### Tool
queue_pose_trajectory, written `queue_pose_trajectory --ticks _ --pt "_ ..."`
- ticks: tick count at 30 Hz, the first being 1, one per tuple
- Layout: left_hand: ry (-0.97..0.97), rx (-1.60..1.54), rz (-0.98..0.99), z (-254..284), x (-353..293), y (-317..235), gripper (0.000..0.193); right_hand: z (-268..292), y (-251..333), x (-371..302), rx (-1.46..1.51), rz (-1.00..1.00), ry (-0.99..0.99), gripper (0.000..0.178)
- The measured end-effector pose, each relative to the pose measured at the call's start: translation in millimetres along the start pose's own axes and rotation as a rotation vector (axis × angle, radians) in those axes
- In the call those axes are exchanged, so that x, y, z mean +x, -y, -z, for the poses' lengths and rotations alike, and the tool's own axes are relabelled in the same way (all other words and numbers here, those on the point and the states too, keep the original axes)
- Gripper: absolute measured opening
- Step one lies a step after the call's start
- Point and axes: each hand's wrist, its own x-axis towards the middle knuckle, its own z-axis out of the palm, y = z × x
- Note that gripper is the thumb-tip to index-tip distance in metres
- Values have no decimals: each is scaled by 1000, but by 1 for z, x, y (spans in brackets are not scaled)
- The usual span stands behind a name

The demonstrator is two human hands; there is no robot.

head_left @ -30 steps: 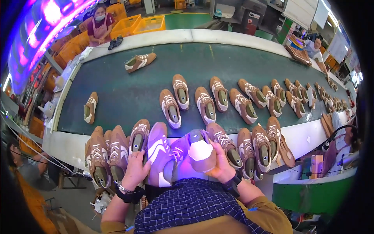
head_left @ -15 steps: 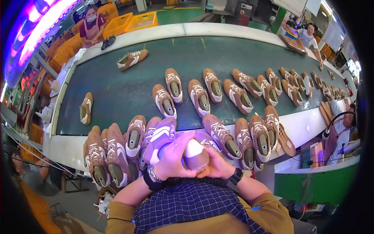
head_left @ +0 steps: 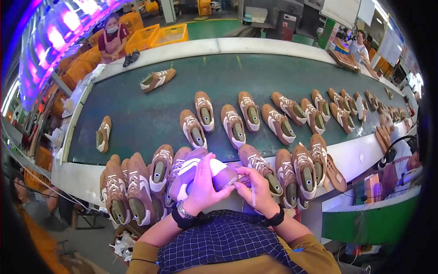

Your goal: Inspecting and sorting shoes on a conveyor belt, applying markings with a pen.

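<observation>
A brown shoe (head_left: 224,177), with a white patch lit purple, is in my left hand (head_left: 203,185), whose fingers are wrapped round its side. My right hand (head_left: 258,189) is closed at the shoe's edge, thumb and forefinger pinched there. A thin pale strip (head_left: 253,194) shows among the right fingers; its kind cannot be made out. Just left of my left hand, a shoe part with white stripes (head_left: 188,168) is purple-lit; whether it belongs to the held shoe is unclear. Right of my hands lies a laced brown shoe (head_left: 258,160).
Brown shoes stand along the pale table edge (head_left: 86,182), and more sit on the green belt (head_left: 150,116). A loose sole (head_left: 336,173) lies at right. Purple lamps (head_left: 59,36) hang upper left. Co-workers stand beyond the belt and at right; yellow crates (head_left: 171,35) stand behind.
My right hand has drawn back right, from cupping the shoe to a pinch at its edge, and the pale strip now shows. The view has tilted slightly up.
</observation>
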Motion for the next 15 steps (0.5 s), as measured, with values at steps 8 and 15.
queue_pose_trajectory --ticks 8,15 --pt "110 20 -25 12 -36 4 90 3 -17 11 60 -2 31 24" --pt "-7 -216 -74 2 -40 27 76 2 -8 8 225 -46 115 24"
